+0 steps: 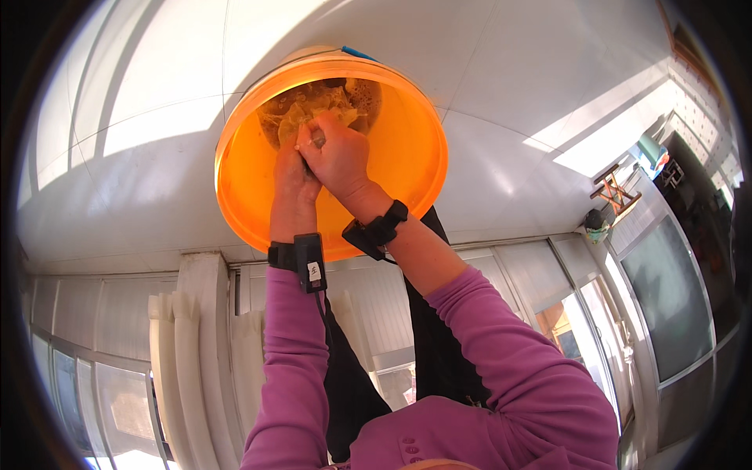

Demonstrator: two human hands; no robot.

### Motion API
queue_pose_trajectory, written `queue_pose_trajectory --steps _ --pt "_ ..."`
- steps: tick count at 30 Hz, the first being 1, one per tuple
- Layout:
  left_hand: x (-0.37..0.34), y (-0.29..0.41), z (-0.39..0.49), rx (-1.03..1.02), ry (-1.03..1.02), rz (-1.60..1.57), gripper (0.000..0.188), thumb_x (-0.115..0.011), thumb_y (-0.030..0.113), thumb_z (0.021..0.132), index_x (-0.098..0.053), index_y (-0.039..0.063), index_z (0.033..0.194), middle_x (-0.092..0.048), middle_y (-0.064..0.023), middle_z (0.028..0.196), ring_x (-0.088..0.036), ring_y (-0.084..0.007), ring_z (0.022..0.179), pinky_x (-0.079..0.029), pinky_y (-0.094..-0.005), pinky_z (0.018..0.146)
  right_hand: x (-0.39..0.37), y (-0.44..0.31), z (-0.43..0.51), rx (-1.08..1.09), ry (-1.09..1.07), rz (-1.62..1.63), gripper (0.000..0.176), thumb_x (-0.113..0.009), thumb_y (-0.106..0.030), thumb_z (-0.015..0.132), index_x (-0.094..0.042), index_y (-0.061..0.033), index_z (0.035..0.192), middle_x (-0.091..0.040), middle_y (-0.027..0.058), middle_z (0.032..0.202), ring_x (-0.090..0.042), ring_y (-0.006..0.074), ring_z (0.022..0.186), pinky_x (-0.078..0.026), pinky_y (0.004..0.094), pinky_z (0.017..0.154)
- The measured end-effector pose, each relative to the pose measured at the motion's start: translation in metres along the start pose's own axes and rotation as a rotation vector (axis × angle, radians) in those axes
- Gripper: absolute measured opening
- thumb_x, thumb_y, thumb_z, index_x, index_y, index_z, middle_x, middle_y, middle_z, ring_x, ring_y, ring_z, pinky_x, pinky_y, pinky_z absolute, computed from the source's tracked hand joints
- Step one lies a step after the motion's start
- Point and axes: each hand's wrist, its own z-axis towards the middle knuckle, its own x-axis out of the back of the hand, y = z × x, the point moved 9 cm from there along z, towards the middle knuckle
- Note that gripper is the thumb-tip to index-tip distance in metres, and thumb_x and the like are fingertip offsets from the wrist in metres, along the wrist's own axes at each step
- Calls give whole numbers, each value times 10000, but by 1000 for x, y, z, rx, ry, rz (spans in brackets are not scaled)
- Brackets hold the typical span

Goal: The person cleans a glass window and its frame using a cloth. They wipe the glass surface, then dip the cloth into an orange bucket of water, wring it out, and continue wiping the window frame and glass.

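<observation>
An orange plastic bucket [411,170] with a wire handle and a blue grip stands on the floor before me. Brownish, frothy liquid [367,97] lies in its bottom. Thin, crinkled, yellowish material [294,122], perhaps leaves or cloth, spreads in the liquid and reaches up to my hands. My left hand [295,167] and my right hand [341,154] are pressed together inside the bucket, their fingers closed around some of it. A greyish bit shows between the thumbs. Most of what they hold is hidden by the fingers.
Pale large floor tiles [499,76] surround the bucket, with bright sun patches. A folding wooden stool [615,189] and a bin with a bag [595,226] stand at the right. Glazed panels and a white curtain [188,352] line the wall. Black bands are strapped to both wrists.
</observation>
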Motion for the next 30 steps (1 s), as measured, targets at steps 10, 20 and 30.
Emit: queue_pose_trajectory --steps 10,20,30 --pt "22 0 30 120 -83 -28 354 -413 149 1028 -458 -9 1342 -547 -139 1312 -541 -235 1191 -451 -396 1020 -9 16 -15 -175 1 75 270 -599 -301 938 -601 -72 795 -631 176 703 -637 371 659 -480 436 579" --pt "30 46 39 -114 108 14 535 -554 282 983 -392 46 1435 -329 -166 1504 -311 -258 1407 -299 -425 1132 -94 92 14 -296 -802 88 731 -692 -564 789 -572 -52 1296 -642 157 1205 -604 306 1140 -494 397 908" --pt "65 1 -7 132 393 120 674 -566 335 954 -276 101 1515 -100 -199 1592 -102 -319 1503 -160 -668 1115 -132 150 19 -284 -624 -560 346 -686 -299 802 -682 -92 1079 -591 142 1238 -509 387 1167 -356 631 980"
